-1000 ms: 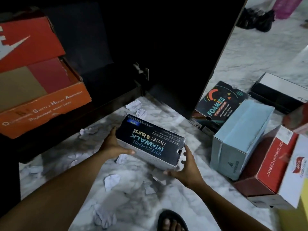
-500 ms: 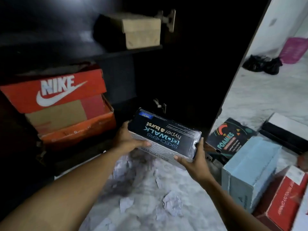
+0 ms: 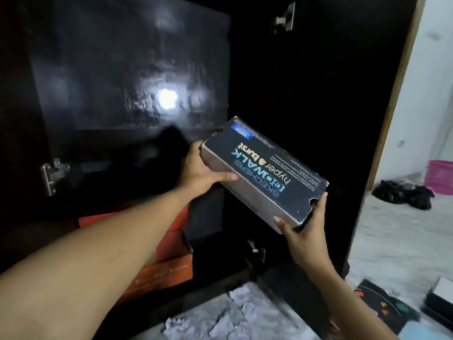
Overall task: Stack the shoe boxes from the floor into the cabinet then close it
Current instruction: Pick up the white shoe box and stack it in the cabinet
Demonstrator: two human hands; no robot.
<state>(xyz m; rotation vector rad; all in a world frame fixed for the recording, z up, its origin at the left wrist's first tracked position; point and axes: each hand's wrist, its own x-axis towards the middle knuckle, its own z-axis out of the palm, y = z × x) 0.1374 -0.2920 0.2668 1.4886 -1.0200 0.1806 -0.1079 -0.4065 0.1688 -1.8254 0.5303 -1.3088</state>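
Observation:
I hold a dark blue Skechers shoe box (image 3: 264, 168) in the air in front of the dark open cabinet (image 3: 122, 69). My left hand (image 3: 201, 171) grips its far left end and my right hand (image 3: 304, 229) grips its near right end. The box is tilted, its lid facing me. Below my left forearm, orange and red shoe boxes (image 3: 169, 251) sit stacked in the lower part of the cabinet, partly hidden by the arm.
The open cabinet door (image 3: 343, 119) stands at the right with metal hinges (image 3: 284, 19). Crumpled paper (image 3: 235, 312) litters the marble floor. More shoe boxes (image 3: 387, 305) lie at the bottom right. Black shoes (image 3: 402, 193) and a pink bin (image 3: 440, 176) are farther off.
Both hands have lifted the Skechers box from near the floor up to an upper level of the cabinet. My view has tilted upward, so the floor boxes have dropped out of sight.

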